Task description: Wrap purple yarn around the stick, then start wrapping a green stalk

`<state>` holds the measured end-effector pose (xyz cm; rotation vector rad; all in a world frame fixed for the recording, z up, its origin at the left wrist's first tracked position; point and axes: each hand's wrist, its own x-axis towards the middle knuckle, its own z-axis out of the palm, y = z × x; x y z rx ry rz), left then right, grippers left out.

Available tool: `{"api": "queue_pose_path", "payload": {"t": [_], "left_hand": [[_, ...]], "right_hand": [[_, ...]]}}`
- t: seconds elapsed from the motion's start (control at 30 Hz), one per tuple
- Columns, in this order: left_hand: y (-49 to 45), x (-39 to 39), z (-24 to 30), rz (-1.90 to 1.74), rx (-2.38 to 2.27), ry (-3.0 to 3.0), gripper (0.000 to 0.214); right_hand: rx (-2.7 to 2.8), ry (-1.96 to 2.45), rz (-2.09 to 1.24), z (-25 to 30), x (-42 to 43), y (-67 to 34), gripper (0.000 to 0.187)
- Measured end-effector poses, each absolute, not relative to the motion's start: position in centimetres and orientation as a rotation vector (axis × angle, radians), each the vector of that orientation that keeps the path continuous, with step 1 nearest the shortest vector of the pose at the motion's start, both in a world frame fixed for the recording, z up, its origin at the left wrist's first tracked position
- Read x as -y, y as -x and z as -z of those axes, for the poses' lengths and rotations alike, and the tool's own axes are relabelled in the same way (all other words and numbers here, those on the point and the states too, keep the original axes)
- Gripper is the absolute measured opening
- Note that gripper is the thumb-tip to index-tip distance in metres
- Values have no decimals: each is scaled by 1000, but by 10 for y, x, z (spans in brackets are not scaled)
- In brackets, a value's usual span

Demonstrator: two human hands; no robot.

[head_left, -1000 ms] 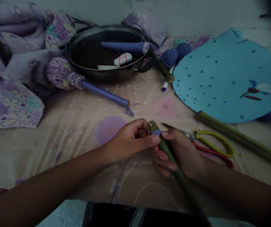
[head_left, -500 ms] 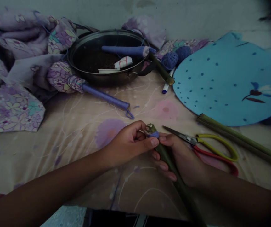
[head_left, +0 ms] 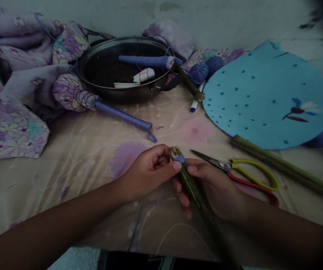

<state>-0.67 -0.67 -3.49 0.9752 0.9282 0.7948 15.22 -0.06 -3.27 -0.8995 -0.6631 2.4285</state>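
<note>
A green plant stalk [head_left: 199, 198], like bamboo, slants up from the lower edge, with blue yarn [head_left: 179, 159] wound round it just below its cut end. My left hand [head_left: 150, 168] pinches that wound part between thumb and fingers. Lower down, my right hand [head_left: 217, 187] holds the stalk, thumb on top and fingers curled beneath. A strand of yarn hangs toward the table's front edge; its upper end is hidden by my hands. Scissors [head_left: 224, 165] with one yellow and one red handle lie just beyond my right hand, blades slightly parted.
At the back stands a dark pan [head_left: 102, 88] holding a blue-wrapped stick [head_left: 144, 62]. A cloth-headed stick [head_left: 122, 115] lies before it. Blue yarn balls [head_left: 198, 72], a marker [head_left: 194, 107], a blue fan-shaped board [head_left: 265, 97] and another stalk [head_left: 279, 165] lie rightward. Floral cloth [head_left: 15, 127] is heaped left.
My right fingers have loosened and straightened a little under the stalk, and the right thumb has slid slightly down it. My left hand keeps its pinch. The whole view has shifted slightly.
</note>
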Motion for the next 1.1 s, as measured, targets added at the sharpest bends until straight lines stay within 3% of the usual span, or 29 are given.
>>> {"api": "queue_pose_path", "payload": {"t": [0.1,0.27,0.37,0.7,0.93,1.1], "left_hand": [[5,8,36,-871,-1114,-1058,22],[5,10,34,-809,-891,-1015,21],[6,10,35,-832,-805,-955,29],[7,8,35,-808,-962,-976,28],[6,10,38,-838,-741,-955,24],[4,12,38,-876,-767,-947,20]], "right_hand": [[671,986,-2426,32,-1,-154,10],[563,1016,-2611,35,-2,-157,32],[530,949,-2711,36,-3,-156,35],[775,896,-2562,34,-8,-161,14],[728,1067,-2467,32,-2,-156,29],[944,1170,-2313,25,-4,-155,28]]}}
